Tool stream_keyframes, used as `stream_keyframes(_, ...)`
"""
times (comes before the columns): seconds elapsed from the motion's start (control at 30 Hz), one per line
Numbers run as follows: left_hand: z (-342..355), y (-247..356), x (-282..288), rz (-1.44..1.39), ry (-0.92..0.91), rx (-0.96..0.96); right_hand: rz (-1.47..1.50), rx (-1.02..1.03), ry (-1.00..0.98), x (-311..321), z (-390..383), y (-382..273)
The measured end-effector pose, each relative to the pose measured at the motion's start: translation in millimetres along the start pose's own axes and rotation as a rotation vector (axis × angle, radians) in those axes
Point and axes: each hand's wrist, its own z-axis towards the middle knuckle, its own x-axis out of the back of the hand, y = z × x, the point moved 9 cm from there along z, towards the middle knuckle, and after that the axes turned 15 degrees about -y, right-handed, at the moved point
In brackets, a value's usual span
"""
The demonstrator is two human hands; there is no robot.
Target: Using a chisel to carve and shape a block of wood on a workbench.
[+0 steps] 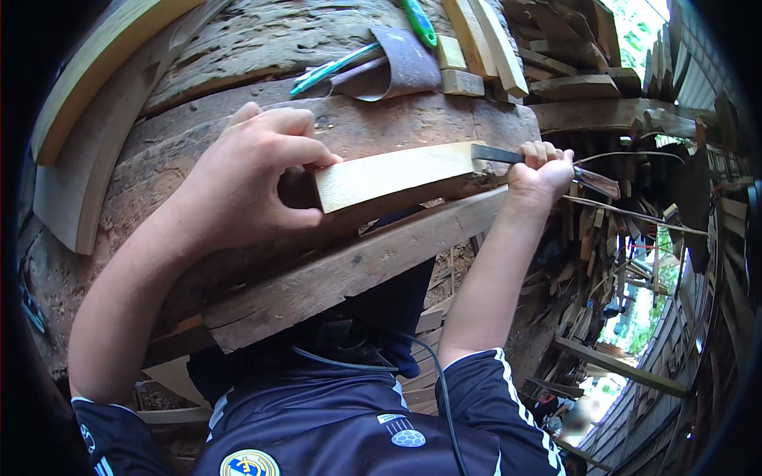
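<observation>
A pale, slightly curved wooden block (397, 174) lies along the front of the rough bench. My left hand (274, 159) pinches its left end between thumb and fingers. In my right hand (541, 170) is a flat dark metal tool (498, 155), its blade reaching left onto the block's right end. My fist wraps round the tool, and its brownish handle sticks out to the right. Whether it is a file or a chisel I cannot tell.
Behind the block, a brown sandpaper sheet (409, 67), a teal pencil-like stick (333, 69) and a green-handled tool (419, 22) rest on the bench (214, 147). Long curved boards (103, 159) lie left. A plank (357, 266) runs along the front. Scrap wood (587, 230) is piled right.
</observation>
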Motion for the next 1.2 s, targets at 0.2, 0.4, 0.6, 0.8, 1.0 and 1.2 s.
stream_keyframes(0.2,-4.4,-3.8,-3.9,-0.004,-0.003,0.021,-0.056,-0.06,-0.11,-74.6,-48.7,49.7)
stream_keyframes(0.4,-0.9,-0.3,-4.8,-0.023,0.042,0.006,-0.066,0.062,-0.047,-23.5,-23.9,2.2)
stream_keyframes(0.6,-13.1,-7.1,-1.8,0.005,0.049,0.061,-0.026,-0.119,-0.166,-100.1,-75.1,73.6)
stream_keyframes(0.8,-1.1,0.8,-4.5,-0.024,0.028,0.072,0.021,-0.018,-0.062,-38.8,-46.4,27.6)
stream_keyframes(1.0,-13.0,-5.7,-4.1,-0.035,0.078,0.07,-0.05,-0.078,-0.224,-123.7,-99.7,78.3)
stream_keyframes(1.2,-5.4,2.4,-1.8,-0.03,0.076,0.06,-0.007,-0.01,-0.121,-81.5,-75.4,47.4)
